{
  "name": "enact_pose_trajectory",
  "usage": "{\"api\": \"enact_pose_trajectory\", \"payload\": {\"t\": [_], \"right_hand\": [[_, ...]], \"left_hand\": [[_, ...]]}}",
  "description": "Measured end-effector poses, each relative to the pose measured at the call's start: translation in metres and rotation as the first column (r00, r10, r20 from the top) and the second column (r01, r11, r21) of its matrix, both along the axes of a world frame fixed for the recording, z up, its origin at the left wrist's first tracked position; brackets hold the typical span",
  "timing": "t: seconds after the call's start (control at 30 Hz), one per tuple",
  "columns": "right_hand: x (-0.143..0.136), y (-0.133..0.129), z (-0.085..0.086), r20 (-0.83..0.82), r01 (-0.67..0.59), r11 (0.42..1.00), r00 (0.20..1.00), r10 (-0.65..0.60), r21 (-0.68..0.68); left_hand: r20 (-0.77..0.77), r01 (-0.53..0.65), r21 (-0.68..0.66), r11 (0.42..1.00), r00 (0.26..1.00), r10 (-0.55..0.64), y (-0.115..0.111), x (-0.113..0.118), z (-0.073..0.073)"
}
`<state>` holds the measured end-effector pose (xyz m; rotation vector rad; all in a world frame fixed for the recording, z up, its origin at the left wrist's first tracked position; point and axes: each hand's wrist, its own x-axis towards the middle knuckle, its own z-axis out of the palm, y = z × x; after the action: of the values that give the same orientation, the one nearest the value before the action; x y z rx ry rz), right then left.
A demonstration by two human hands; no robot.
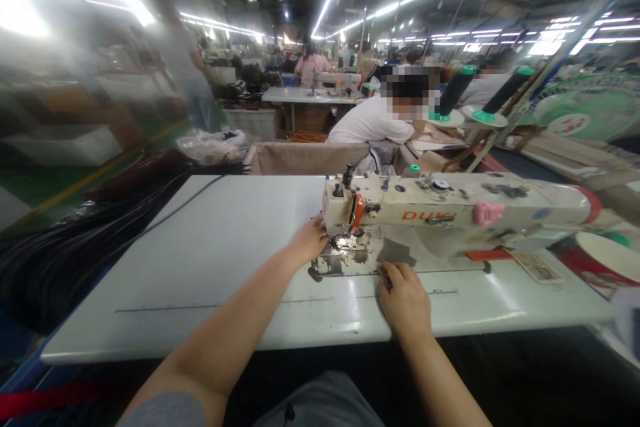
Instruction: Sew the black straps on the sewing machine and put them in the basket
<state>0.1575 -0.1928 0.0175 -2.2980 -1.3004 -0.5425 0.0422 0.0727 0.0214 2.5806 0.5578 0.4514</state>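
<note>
Fingers of the left hand [313, 240] reach in at the needle end of the sewing machine [450, 207], slightly bent, their tips partly hidden by its head; whether they grip anything cannot be told. The right hand [405, 293] rests at the near edge of the machine's bed, its fingers curled and close together over a small dark patch, and whether that is a held piece or shadow is unclear. The sewing machine stands on the right part of the pale tabletop [200, 260].

Behind the machine, a beige cloth-lined bin [305, 159] holds grey and white fabric [383, 153] bunched toward its right end. To the machine's right sits a red and white round tub [607, 259]; its contents cannot be made out. A printed slip [537, 268] and a red strip [487, 255] lie by the machine's base, under its arm's right end. Well left of the machine, long black strips [50, 260] are heaped beside the tabletop, and farther off stands a blurred white box [65, 145]. Beyond the bin, a person in a white shirt [367, 121] leans forward.
</note>
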Motion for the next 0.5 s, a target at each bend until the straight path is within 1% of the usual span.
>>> {"api": "enact_pose_trajectory", "payload": {"t": [0.07,0.17,0.4,0.5], "right_hand": [[0.0,0.0,0.001,-0.002,-0.001,1.0,1.0,0.001,0.005],[-0.001,-0.001,0.001,-0.006,0.007,1.0,1.0,-0.007,0.006],[-0.002,-0.001,0.002,-0.018,0.003,1.0,1.0,-0.003,0.007],[-0.001,-0.001,0.0,-0.023,0.002,1.0,1.0,-0.002,0.007]], "left_hand": [[0.014,0.043,0.017,0.999,0.999,-0.043,0.006,0.006,0.002],[0.049,0.098,0.053,0.994,0.994,-0.101,0.01,0.01,0.004],[0.078,0.108,0.085,0.991,0.99,-0.115,0.016,-0.001,-0.004],[0.086,0.131,0.09,0.987,0.987,-0.139,0.018,-0.006,-0.002]]}}
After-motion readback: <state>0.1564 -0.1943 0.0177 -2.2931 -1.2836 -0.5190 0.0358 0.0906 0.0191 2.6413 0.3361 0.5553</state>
